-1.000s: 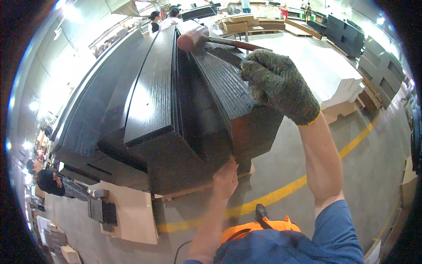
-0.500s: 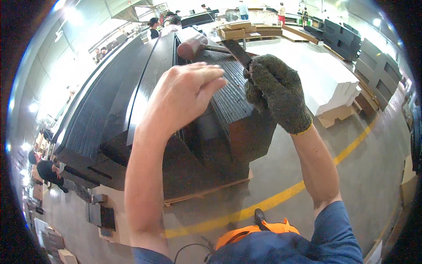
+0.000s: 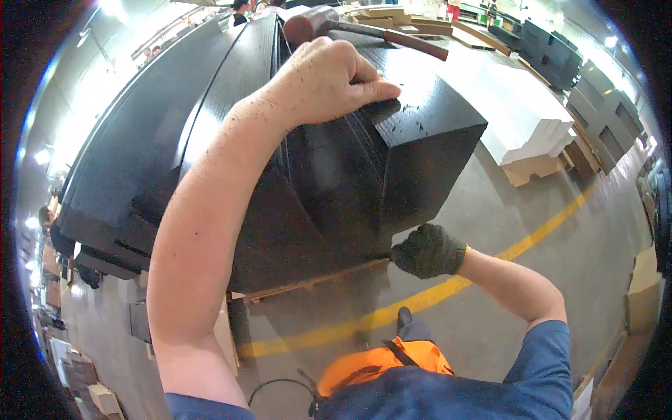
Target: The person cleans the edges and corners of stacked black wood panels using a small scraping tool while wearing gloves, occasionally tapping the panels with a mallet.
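My bare left hand point(image 3: 336, 80) is over the top of a stack of black wood-grain panels point(image 3: 448, 119), fingers curled and thumb stretched to the right; whatever it grips, if anything, is hidden. Just beyond it a mallet point(image 3: 299, 31) with a reddish-brown head lies on the panels, its handle pointing right. Low at the stack's near right corner is my right hand point(image 3: 428, 252) in a dark knitted glove. It is closed around a flat dark strip, of which only a short end shows beside the stack's base. Small dark crumbs point(image 3: 411, 124) lie on the top panel.
More black panels point(image 3: 140, 133) stand to the left. White panels point(image 3: 521, 119) are stacked on the right, with dark boards point(image 3: 539, 59) behind them. A yellow line point(image 3: 434, 295) curves across the grey floor. Brown boards point(image 3: 399, 24) and people are in the background.
My right hand has dropped from above the stack to its lower near corner with the strip. My left hand has moved right and away from me, its fingers curling in. The view has tilted down.
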Tool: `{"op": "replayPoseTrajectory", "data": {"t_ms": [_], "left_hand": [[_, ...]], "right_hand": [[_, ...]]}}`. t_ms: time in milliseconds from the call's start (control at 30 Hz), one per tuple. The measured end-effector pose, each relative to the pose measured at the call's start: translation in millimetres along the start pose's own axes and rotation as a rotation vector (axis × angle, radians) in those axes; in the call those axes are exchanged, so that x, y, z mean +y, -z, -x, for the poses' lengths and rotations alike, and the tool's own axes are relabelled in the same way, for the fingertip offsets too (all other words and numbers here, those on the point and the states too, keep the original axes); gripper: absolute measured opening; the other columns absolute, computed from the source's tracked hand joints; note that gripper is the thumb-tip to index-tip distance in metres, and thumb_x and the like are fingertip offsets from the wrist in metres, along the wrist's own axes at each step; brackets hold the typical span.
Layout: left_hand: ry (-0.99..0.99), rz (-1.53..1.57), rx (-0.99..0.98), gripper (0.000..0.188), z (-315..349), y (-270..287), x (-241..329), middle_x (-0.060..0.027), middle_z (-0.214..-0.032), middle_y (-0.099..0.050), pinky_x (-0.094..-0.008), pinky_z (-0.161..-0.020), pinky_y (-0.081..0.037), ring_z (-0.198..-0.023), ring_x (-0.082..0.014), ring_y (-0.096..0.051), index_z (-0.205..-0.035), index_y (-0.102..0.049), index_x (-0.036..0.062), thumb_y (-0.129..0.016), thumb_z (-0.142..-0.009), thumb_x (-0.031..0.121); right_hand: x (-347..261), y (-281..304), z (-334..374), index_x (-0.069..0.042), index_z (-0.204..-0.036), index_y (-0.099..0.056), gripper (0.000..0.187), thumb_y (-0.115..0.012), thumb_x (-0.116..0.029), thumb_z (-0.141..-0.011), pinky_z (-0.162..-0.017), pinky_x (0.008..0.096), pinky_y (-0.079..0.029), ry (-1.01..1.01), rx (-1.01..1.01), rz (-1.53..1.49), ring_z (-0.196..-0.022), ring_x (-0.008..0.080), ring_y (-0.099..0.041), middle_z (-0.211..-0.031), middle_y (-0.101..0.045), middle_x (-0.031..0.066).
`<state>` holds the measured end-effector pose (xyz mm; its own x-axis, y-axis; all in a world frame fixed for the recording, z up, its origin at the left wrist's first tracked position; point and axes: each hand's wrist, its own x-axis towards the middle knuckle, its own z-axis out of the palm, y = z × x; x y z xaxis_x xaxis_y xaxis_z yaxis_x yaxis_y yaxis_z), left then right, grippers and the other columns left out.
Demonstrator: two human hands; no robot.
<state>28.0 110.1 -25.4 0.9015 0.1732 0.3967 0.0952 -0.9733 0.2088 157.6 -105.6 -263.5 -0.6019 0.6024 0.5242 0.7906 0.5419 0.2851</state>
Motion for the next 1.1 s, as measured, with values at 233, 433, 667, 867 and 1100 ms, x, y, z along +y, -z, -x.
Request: {"op": "replayPoseTrajectory", "data": {"t_ms": [233,433,667,867,1100], "left_hand": [[-0.146,-0.039,0.167,0.032,6.5,-1.0,5.0,-0.0148,-0.075,-0.070,-0.0352,-0.069,-0.053,-0.067,-0.0264,-0.068,-0.088,-0.076,0.0074,-0.069,-0.085,0.039],[0.099,0.070,-0.043,0.026,3.3,5.6,33.3,-0.0104,-0.065,-0.069,-0.0321,-0.060,-0.050,-0.056,-0.0131,-0.060,-0.085,-0.075,0.0028,-0.068,-0.089,0.027],[0.138,0.120,-0.020,0.027,2.1,-4.7,35.0,-0.0071,-0.062,-0.067,-0.0307,-0.057,-0.047,-0.053,-0.0099,-0.055,-0.085,-0.074,0.0009,-0.067,-0.090,0.026],[0.144,0.123,-0.027,0.028,1.6,-7.8,36.0,-0.0061,-0.061,-0.066,-0.0294,-0.055,-0.047,-0.052,-0.0096,-0.054,-0.086,-0.074,-0.0001,-0.067,-0.090,0.026],[0.145,0.092,-0.177,0.027,-6.9,-0.5,34.0,-0.0060,-0.063,-0.068,-0.0285,-0.054,-0.046,-0.051,-0.0086,-0.054,-0.086,-0.075,0.0019,-0.067,-0.091,0.027]], "right_hand": [[16.8,0.2,-20.1,-0.009,-0.086,-0.070,0.015,-0.067,-0.016,-0.073,-0.055,0.0401,-0.052,0.138,0.127,0.070,-0.067,0.0282,-0.063,-0.084,-0.066,0.0097],[20.4,5.1,-10.7,-0.008,-0.090,-0.070,0.016,-0.065,-0.016,-0.078,-0.053,0.0395,-0.054,0.151,0.028,0.171,-0.066,0.0300,-0.064,-0.083,-0.067,0.0137],[13.8,-22.2,18.0,-0.010,-0.105,-0.068,0.029,-0.057,-0.022,-0.080,-0.081,0.0497,-0.052,-0.116,-0.015,0.049,-0.090,0.0381,-0.063,-0.103,-0.066,0.0150],[18.6,-24.6,21.6,-0.009,-0.103,-0.067,0.031,-0.059,-0.020,-0.076,-0.073,0.0492,-0.053,-0.040,-0.011,0.111,-0.083,0.0375,-0.063,-0.099,-0.066,0.0168],[38.4,1.4,-7.7,-0.005,-0.094,-0.067,0.020,-0.061,-0.018,-0.079,-0.068,0.0433,-0.052,0.064,0.100,0.246,-0.070,0.0295,-0.061,-0.085,-0.065,0.0146]]}}
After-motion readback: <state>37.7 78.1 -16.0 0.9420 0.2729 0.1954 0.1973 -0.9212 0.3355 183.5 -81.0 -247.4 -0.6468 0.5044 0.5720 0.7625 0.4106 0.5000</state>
